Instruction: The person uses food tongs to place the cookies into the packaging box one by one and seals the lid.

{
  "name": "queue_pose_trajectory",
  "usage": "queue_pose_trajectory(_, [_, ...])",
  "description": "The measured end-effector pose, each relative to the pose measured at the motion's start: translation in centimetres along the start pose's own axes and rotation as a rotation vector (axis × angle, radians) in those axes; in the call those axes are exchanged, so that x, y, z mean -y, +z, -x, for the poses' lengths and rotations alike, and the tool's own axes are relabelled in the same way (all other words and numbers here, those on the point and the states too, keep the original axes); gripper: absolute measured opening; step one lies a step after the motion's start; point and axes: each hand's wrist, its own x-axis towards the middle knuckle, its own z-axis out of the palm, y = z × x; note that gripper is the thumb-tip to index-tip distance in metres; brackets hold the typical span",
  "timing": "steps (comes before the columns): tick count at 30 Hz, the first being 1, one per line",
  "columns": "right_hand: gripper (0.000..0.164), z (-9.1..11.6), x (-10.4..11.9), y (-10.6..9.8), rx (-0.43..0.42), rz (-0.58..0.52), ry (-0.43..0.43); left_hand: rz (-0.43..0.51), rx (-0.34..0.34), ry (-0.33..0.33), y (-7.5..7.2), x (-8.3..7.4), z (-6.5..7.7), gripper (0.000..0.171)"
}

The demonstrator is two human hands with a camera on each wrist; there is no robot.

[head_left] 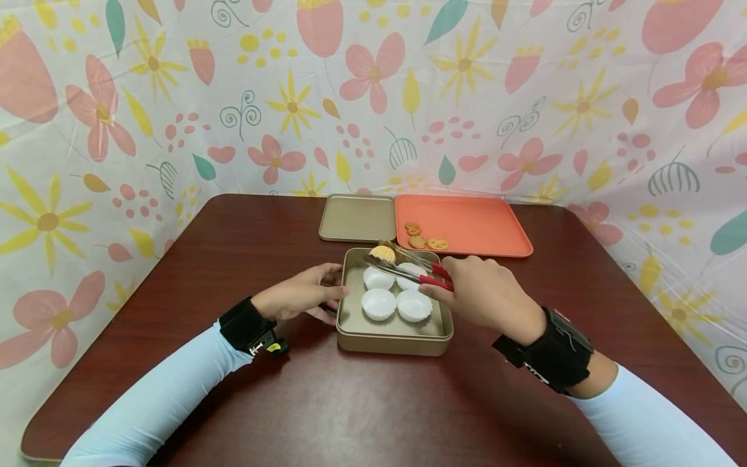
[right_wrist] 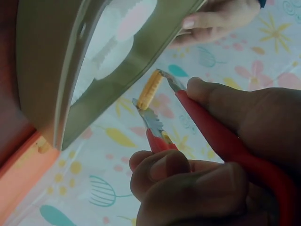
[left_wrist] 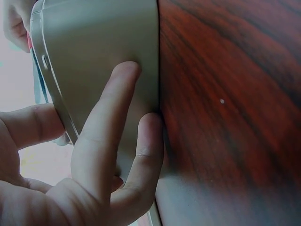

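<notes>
In the head view a square gold tin [head_left: 388,346] stands on the table with several white fluted paper cups [head_left: 379,305] inside. My left hand [head_left: 306,292] grips its left wall, thumb at the rim and fingers [left_wrist: 106,113] against the outer side. My right hand [head_left: 487,295] holds a pair of red-handled metal tongs [right_wrist: 211,127], reaching over the tin from the right. Between the tong tips is a round, ridged, yellowish cookie [head_left: 382,253], seen edge-on in the right wrist view. The cookie is over the tin's back left part; the tongs partly cover the back cups.
Behind the tin, an orange tray [head_left: 467,227] carries several small cookies and pretzel shapes [head_left: 417,241] at its front left. A flat gold rimmed tray or lid [head_left: 358,218] lies beside it. A floral curtain [head_left: 373,117] hangs behind the dark wooden table [head_left: 262,402].
</notes>
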Motion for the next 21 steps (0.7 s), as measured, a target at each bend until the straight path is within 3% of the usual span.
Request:
queue_pose_trajectory(9, [0.047, -0.4, 0.3, 0.9, 0.087, 0.017, 0.016, 0.009, -0.014, -0.01, -0.2, -0.1, 0.0, 0.068])
queue_pose_trajectory(21, [0.048, -0.9, 0.2, 1.9, 0.114, 0.001, 0.038, 0.034, 0.005, -0.008, 0.0, -0.1, 0.0, 0.071])
